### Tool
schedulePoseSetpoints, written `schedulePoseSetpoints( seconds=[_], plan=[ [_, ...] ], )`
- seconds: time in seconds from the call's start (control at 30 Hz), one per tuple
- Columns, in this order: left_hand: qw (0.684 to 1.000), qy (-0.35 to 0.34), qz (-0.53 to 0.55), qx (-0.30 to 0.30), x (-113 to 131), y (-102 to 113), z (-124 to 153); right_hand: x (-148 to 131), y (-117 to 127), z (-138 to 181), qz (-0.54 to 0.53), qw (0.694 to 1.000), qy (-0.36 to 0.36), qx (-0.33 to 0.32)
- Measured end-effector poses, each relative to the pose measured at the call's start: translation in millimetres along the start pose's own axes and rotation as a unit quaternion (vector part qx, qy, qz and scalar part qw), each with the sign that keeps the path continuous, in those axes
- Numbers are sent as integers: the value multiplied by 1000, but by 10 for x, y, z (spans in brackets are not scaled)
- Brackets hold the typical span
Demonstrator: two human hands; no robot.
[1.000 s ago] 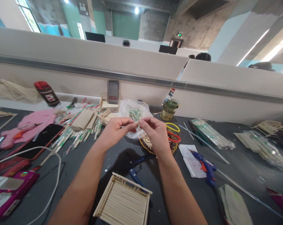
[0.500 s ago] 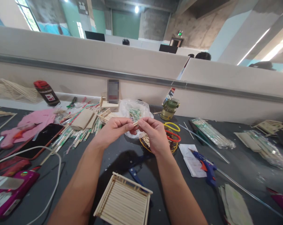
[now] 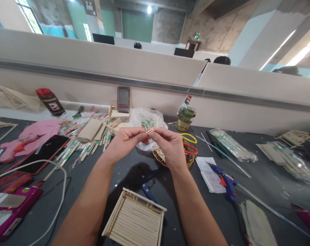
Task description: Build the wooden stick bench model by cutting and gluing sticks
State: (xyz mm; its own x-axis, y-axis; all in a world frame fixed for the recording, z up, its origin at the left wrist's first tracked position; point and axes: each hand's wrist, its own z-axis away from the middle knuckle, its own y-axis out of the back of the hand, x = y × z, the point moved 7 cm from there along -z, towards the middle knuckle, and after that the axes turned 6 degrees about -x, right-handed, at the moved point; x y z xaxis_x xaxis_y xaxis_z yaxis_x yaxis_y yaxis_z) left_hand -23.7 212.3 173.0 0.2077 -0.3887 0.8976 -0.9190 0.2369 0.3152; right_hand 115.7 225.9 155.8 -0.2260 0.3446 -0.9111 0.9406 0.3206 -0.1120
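Between the fingertips of both hands is a short pale wooden stick piece [image 3: 150, 131], held up above the table. My left hand [image 3: 130, 138] pinches its left end, and my right hand [image 3: 167, 141] closes on the right end. Whether it is one piece or two side by side I cannot tell. Below my forearms lies a small stick-built panel with a low railing [image 3: 137, 218]. A blue-handled tool [image 3: 148, 191], probably cutters, rests just behind it, partly in shadow. Behind my right hand sits a round basket of short sticks [image 3: 158, 155], partly hidden.
To the right lie a blue glue gun [image 3: 228, 182] on white paper [image 3: 205, 164] and bagged sticks [image 3: 233, 145]. A green-lidded jar [image 3: 186, 119] stands behind. At left are a phone [image 3: 46, 153], wrapped sticks [image 3: 73, 150], a white cable [image 3: 65, 184] and a magenta device [image 3: 18, 212].
The short stick piece has been turned between my fingers and now shows more plainly above the fingertips. My hands stay in nearly the same place.
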Motion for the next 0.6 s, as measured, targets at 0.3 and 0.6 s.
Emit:
schedulePoseSetpoints(
  seconds=[0.3, 0.6],
  plan=[
    [999, -10, -25, -32, -10, -57, -1, -55, -35, 35, 18, 1000, 16, 15],
    [999, 18, 43, 20, -68, 68, 20, -259, -166, 86, 343, 934, 80, -60]
  ],
)
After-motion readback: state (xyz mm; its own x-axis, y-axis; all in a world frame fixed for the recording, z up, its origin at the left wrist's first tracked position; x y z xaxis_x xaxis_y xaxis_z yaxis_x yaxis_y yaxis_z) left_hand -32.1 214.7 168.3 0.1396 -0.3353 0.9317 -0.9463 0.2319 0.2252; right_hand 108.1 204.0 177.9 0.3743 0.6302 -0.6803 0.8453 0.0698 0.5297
